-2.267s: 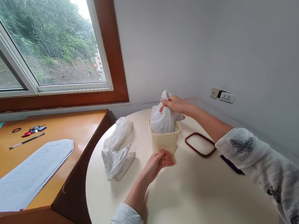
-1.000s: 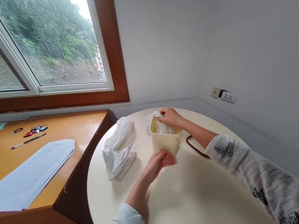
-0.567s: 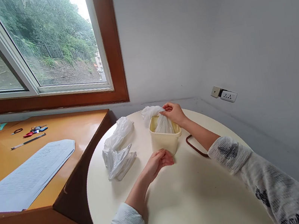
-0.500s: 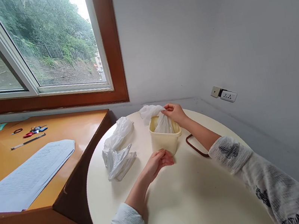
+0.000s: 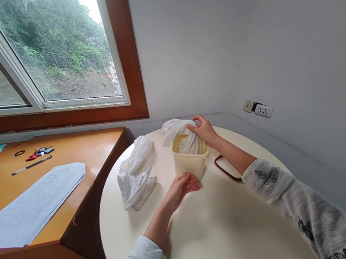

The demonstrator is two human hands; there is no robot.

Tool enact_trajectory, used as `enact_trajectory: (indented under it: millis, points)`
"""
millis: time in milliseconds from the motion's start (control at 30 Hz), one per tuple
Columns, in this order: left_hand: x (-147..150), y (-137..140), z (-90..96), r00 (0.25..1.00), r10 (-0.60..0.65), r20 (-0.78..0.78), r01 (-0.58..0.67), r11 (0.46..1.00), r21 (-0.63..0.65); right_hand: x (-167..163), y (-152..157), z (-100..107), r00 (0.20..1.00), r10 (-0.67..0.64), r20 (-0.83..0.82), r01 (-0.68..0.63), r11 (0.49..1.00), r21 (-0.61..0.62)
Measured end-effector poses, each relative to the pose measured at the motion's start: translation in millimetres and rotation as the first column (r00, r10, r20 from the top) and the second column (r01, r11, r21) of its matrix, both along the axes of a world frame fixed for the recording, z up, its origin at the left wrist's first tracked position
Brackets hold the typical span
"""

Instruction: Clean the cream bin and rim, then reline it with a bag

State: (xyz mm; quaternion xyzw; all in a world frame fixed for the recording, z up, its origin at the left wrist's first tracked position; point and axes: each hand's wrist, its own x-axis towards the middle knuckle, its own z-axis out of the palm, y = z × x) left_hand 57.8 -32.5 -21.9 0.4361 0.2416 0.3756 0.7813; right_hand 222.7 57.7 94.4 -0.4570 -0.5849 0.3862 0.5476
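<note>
A small cream plastic bin [image 5: 189, 163] stands upright on the round table, with part of a white plastic bag [image 5: 189, 145] inside it. The bag's other end hangs over the far rim and spreads behind the bin. My right hand [image 5: 204, 130] pinches the bag just above the bin's right side. Low at the bin's front, my left hand [image 5: 184, 188] rests against it with loosely bent, uncurled fingers, palm partly turned up. A second crumpled white plastic bag [image 5: 136, 174] lies to the left. Beside my right forearm is a brown rounded frame [image 5: 224, 169], partly covered by that arm.
The round cream table [image 5: 210, 237] stands against the grey wall [image 5: 196, 47]. To its left, an orange-brown desk [image 5: 73, 141] holds paper sheets [image 5: 40, 203], a pen [image 5: 31, 165], keys [image 5: 40, 152] and a black ring [image 5: 19, 153]. A power socket [image 5: 263, 110] is on the wall.
My right hand has shifted slightly up and round, and the pinched bag is now more twisted and bunched over the bin. My left hand stays at the bin's base.
</note>
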Motion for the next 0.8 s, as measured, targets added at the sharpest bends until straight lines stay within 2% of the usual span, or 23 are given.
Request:
enact_trajectory:
  millis: [100, 200, 300, 567, 800]
  points:
    - [-0.6, 1.0, 0.5, 0.999, 0.034, 0.005, -0.034, 0.999, -0.003, -1.0, -0.1, 2.5, 0.999, -0.047, 0.01, 0.047, 0.997, 0.068]
    - [-1.1, 1.6, 1.3, 0.997, 0.072, 0.011, -0.072, 0.997, -0.008, 0.5, 1.3, 4.3, 0.999, -0.053, -0.001, 0.053, 0.986, 0.156]
    - [-1.3, 1.9, 1.8, 0.995, 0.1, 0.015, -0.1, 0.995, -0.011, 4.7, 2.8, 5.0, 0.999, -0.035, -0.025, 0.039, 0.981, 0.189]
    - [-0.9, 2.3, 2.9, 0.991, 0.133, 0.017, -0.133, 0.991, -0.027, 12.4, 7.9, -3.1, 0.994, 0.057, -0.088, -0.044, 0.989, 0.14]
    - [-1.7, 3.5, 1.7, 0.983, 0.18, 0.026, -0.179, 0.984, -0.019, 19.5, 16.0, -9.9, 0.998, -0.037, -0.055, 0.04, 0.998, 0.054]
